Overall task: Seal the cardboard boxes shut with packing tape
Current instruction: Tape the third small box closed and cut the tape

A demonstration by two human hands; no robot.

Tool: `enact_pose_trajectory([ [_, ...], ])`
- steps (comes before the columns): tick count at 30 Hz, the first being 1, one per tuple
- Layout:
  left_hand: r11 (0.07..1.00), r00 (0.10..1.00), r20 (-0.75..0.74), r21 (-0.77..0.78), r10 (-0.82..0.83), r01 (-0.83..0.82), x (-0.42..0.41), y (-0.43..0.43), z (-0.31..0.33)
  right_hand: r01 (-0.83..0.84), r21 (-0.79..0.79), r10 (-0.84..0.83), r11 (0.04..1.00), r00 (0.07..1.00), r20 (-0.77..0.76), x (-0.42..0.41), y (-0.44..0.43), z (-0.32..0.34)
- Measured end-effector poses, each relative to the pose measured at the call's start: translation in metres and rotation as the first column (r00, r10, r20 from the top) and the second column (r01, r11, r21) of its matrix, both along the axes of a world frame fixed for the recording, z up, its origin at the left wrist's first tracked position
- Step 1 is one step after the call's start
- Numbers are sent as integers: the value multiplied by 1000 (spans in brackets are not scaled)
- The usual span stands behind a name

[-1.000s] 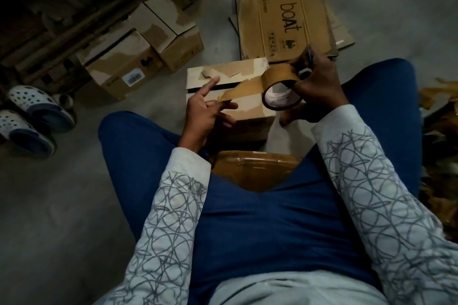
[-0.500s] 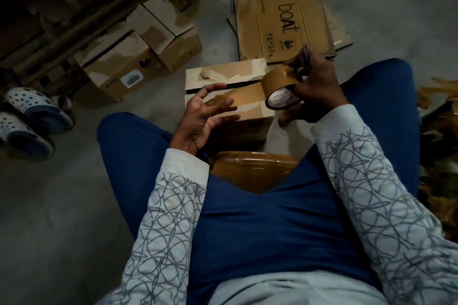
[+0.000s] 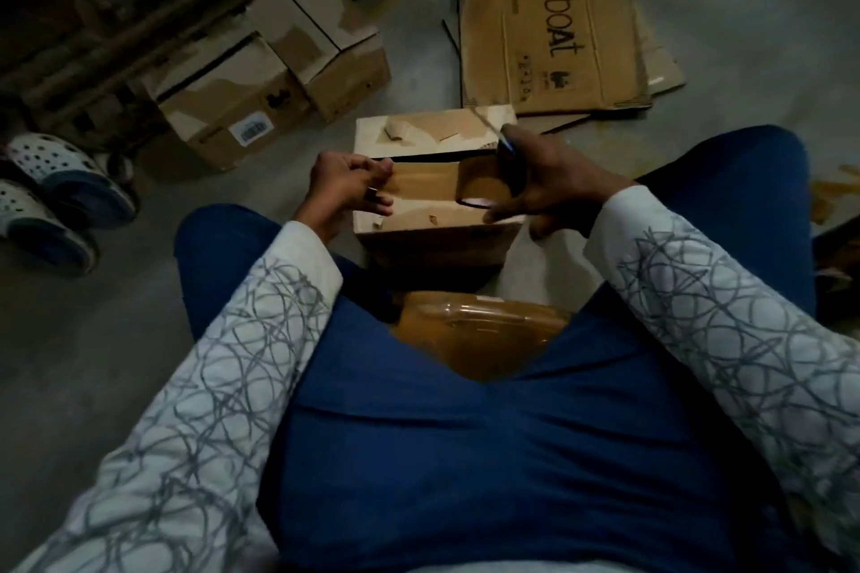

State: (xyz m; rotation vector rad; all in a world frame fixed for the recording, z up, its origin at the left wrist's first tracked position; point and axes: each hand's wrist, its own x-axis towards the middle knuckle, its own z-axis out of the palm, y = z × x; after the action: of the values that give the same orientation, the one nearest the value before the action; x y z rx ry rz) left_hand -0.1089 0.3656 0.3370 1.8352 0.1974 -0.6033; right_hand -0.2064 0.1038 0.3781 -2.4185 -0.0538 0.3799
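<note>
Left hand (image 3: pixel 346 184): pinches the tape strip's (image 3: pixel 426 181) free end at the box's (image 3: pixel 419 223) left edge.
Right hand (image 3: pixel 558 186): well apart from the left, grips the tape roll (image 3: pixel 479 179) over the box's right side.
Strip: stretched across the box top.
Box: on the floor (image 3: pixel 93 340), between the knees.
Beyond the box: flattened cardboard (image 3: pixel 549 42).

Dimly lit. Bare grey concrete floor (image 3: pixel 93 340). Far left, deep in shadow, stacked timber poles (image 3: pixel 139 28). At left edge, perforated clogs (image 3: pixel 65 172) (white tops, blue soles). Far ahead, flattened cardboard (image 3: pixel 554 37) printed "boAt". Underneath, an amber plastic seat (image 3: pixel 479 335).
</note>
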Motion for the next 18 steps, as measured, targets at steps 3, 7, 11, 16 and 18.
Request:
enact_pose_trajectory([
  [3, 1000, 1000, -22, 14, -9, 9, 19, 9, -19, -107, -105, 111, 989, 993, 36, 16, 5, -16],
  [7, 998, 1000, -4, 58, 2, -1, 35, 6, -51, -115, -168, 125, 979, 991, 49, 38, 4, -38],
  [11, 964, 987, 159, 258, 19, -60, 60, -4, -72, -63, -109, 71, 992, 995, 63, 65, 0, -55],
  [16, 888, 922, 351, 460, -166, -16, 86, -5, -89, -27, -27, 29, 999, 997, 75, 97, -5, -78],
  [18, 887, 922, 336, 462, -192, 16, 96, -4, -99, -34, 14, 33, 999, 997, 74, 112, -6, -88],
])
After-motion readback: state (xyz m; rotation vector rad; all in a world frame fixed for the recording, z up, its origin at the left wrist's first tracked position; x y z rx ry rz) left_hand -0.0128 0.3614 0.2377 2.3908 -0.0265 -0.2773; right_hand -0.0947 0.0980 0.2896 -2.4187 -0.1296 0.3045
